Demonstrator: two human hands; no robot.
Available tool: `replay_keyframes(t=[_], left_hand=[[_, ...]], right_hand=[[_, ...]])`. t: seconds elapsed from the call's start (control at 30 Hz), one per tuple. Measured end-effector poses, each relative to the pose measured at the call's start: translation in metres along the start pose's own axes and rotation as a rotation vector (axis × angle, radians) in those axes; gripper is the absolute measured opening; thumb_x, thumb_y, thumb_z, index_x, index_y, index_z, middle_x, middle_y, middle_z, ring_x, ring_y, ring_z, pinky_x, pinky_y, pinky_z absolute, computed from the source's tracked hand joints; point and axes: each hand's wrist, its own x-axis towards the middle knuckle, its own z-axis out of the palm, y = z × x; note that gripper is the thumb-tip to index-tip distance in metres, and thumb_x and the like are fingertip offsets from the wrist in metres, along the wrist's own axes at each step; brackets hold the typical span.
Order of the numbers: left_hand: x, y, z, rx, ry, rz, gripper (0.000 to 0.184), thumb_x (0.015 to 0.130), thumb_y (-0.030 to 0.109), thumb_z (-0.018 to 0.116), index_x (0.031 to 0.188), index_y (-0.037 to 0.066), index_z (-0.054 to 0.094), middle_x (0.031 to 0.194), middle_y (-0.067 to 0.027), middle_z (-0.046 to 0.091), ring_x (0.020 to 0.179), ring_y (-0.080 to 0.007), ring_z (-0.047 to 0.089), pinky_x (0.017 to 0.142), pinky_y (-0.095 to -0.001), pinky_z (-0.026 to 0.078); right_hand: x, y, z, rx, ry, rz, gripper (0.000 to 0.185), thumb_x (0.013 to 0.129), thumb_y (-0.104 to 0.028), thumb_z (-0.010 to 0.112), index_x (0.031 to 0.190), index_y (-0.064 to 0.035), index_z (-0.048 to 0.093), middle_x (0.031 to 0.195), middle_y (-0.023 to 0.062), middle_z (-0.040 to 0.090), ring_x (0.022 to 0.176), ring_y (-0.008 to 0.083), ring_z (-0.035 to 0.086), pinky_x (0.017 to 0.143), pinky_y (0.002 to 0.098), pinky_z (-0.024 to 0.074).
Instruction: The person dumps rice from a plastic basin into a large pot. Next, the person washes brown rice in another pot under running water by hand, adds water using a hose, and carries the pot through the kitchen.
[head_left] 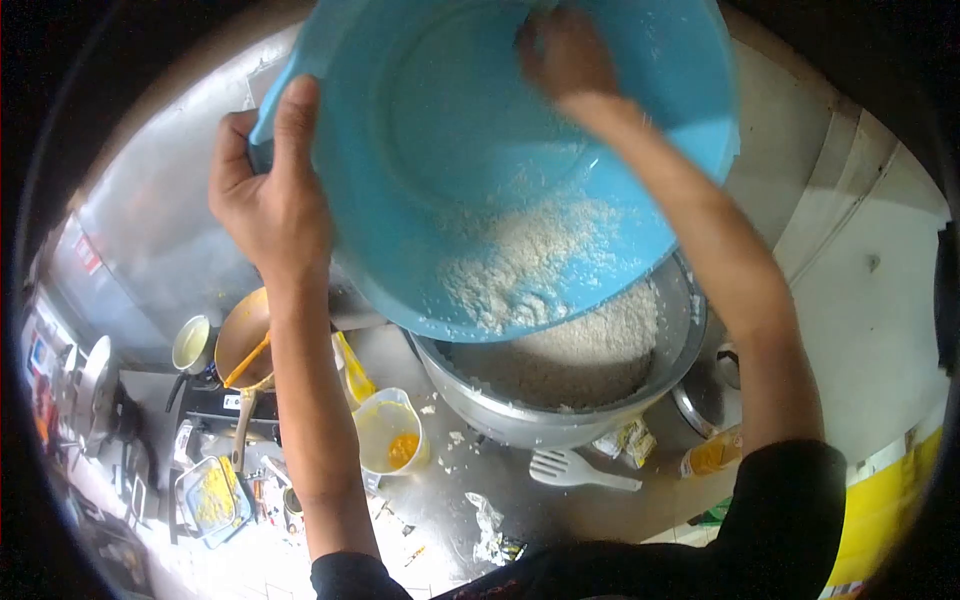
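Observation:
A large light-blue plastic basin (440,130) is tipped over a wide metal pot (540,428), its lower rim above the pot's opening. My left hand (275,205) is closed on the basin's left rim, thumb on the inside. Inside the basin, near its upper wall, is my right hand (572,58); its fingers are smeared by motion, so I cannot tell what they hold. Loose white grains that look like cooked rice (530,250) lie along the basin's lower side. More of the same white grains (615,335) are heaped in the pot, partly hidden by the basin.
Left of the pot stands a clear measuring jug (392,440) with something orange-yellow inside. A white slotted spatula (580,470) lies in front of the pot. Farther left are a frying pan (240,340), a small saucepan (192,343) and a glass container (215,497). An orange-labelled bottle (712,452) is at right.

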Motion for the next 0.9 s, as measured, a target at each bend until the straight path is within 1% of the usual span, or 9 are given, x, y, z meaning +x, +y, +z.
replay_keyframes(t=[0.23, 0.3, 0.47, 0.5, 0.6, 0.63, 0.83, 0.87, 0.9], left_hand=[[0.0, 0.005, -0.004, -0.062, 0.041, 0.055, 0.026, 0.085, 0.027, 0.075, 0.078, 0.006, 0.063, 0.067, 0.0047, 0.059, 0.059, -0.0014, 0.045, 0.057, -0.0149, 0.033], [-0.001, 0.005, -0.004, -0.057, 0.026, 0.045, 0.026, 0.085, 0.028, 0.075, 0.078, 0.005, 0.063, 0.07, 0.0033, 0.061, 0.061, -0.0018, 0.047, 0.058, -0.015, 0.035], [0.004, 0.008, 0.0, -0.1, 0.02, 0.02, 0.027, 0.085, 0.027, 0.075, 0.078, 0.005, 0.063, 0.073, 0.0011, 0.063, 0.063, -0.0031, 0.051, 0.059, -0.0161, 0.038], [0.006, 0.002, -0.005, -0.065, 0.004, 0.034, 0.026, 0.085, 0.027, 0.075, 0.078, 0.004, 0.063, 0.073, 0.0008, 0.063, 0.063, -0.0033, 0.052, 0.058, -0.0162, 0.039], [0.006, 0.007, -0.004, -0.107, 0.069, -0.025, 0.026, 0.085, 0.026, 0.075, 0.079, 0.004, 0.062, 0.074, 0.0, 0.064, 0.063, -0.0038, 0.053, 0.058, -0.0165, 0.04], [0.005, 0.009, -0.002, -0.138, 0.096, -0.072, 0.025, 0.085, 0.026, 0.074, 0.079, 0.004, 0.062, 0.073, -0.0002, 0.064, 0.063, -0.0039, 0.053, 0.058, -0.0165, 0.04], [0.008, 0.016, -0.009, -0.299, 0.081, -0.106, 0.027, 0.084, 0.026, 0.076, 0.079, 0.005, 0.061, 0.074, -0.001, 0.064, 0.062, -0.0056, 0.054, 0.058, -0.0174, 0.042], [0.008, 0.012, -0.013, -0.186, 0.059, -0.062, 0.023, 0.084, 0.024, 0.075, 0.083, 0.004, 0.063, 0.078, -0.0022, 0.065, 0.065, -0.0067, 0.056, 0.061, -0.0194, 0.043], [0.011, 0.002, -0.02, -0.072, 0.038, -0.016, 0.021, 0.084, 0.021, 0.074, 0.087, 0.002, 0.065, 0.082, -0.0033, 0.066, 0.069, -0.0078, 0.057, 0.064, -0.0215, 0.045]], right_hand=[[-0.069, 0.054, 0.074, -0.225, -0.08, -0.189, 0.02, 0.086, -0.019, 0.056, 0.093, -0.0011, 0.063, 0.099, 0.0242, 0.061, 0.092, 0.0408, 0.059, 0.079, 0.0494, 0.048], [-0.008, 0.019, 0.009, -0.056, -0.088, -0.01, 0.021, 0.086, -0.019, 0.056, 0.094, 0.0, 0.063, 0.099, 0.0261, 0.061, 0.094, 0.0412, 0.059, 0.082, 0.0491, 0.0484], [0.026, 0.022, 0.039, 0.002, -0.026, 0.055, 0.03, 0.086, -0.023, 0.058, 0.098, 0.0035, 0.063, 0.102, 0.0285, 0.059, 0.095, 0.0427, 0.059, 0.089, 0.049, 0.048], [-0.026, 0.022, 0.057, 0.031, 0.035, -0.182, 0.031, 0.085, -0.022, 0.057, 0.099, 0.0047, 0.062, 0.102, 0.0294, 0.059, 0.093, 0.0438, 0.059, 0.087, 0.0494, 0.0492], [-0.051, 0.01, 0.03, -0.052, -0.219, -0.072, 0.029, 0.085, -0.022, 0.056, 0.095, 0.0049, 0.063, 0.1, 0.0304, 0.059, 0.097, 0.0443, 0.058, 0.086, 0.0504, 0.0492], [-0.034, 0.013, 0.013, -0.089, -0.126, -0.006, 0.029, 0.085, -0.023, 0.056, 0.091, 0.0038, 0.065, 0.098, 0.0305, 0.059, 0.1, 0.0444, 0.057, 0.087, 0.0509, 0.0485], [-0.044, 0.065, 0.042, -0.019, -0.576, 0.122, 0.03, 0.085, -0.022, 0.056, 0.1, 0.0018, 0.067, 0.099, 0.0273, 0.062, 0.101, 0.0466, 0.056, 0.085, 0.0515, 0.0482], [-0.079, 0.062, 0.05, -0.108, -0.33, -0.147, 0.032, 0.085, -0.022, 0.057, 0.105, 0.0014, 0.065, 0.108, 0.0246, 0.061, 0.105, 0.0432, 0.056, 0.088, 0.0519, 0.0456], [-0.066, 0.054, 0.032, -0.028, -0.424, -0.023, 0.034, 0.084, -0.023, 0.058, 0.107, 0.0009, 0.065, 0.115, 0.0235, 0.059, 0.11, 0.0407, 0.054, 0.092, 0.0513, 0.0435]])
